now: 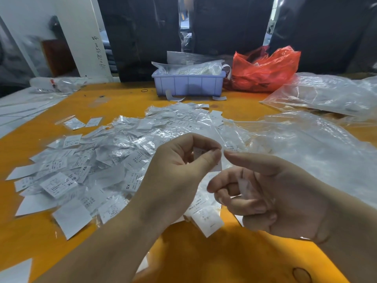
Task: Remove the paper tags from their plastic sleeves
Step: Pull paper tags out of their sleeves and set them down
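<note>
A wide heap of white paper tags in clear plastic sleeves (106, 160) covers the middle of the orange table (204, 262). Just above it my left hand (177, 170) pinches a small sleeved tag (199, 153) between thumb and forefinger. My right hand (271, 193) sits close beside it, fingers curled round a folded white tag (244, 186), with its forefinger stretched out toward the left hand's pinch. A few loose tags (208, 223) lie under both hands.
A pale blue plastic bin (188, 84) stuffed with bagged tags stands at the back centre, a red plastic bag (265, 70) to its right. Large clear plastic bags (306, 144) spread over the right side. White sheets (20, 111) lie at the far left edge.
</note>
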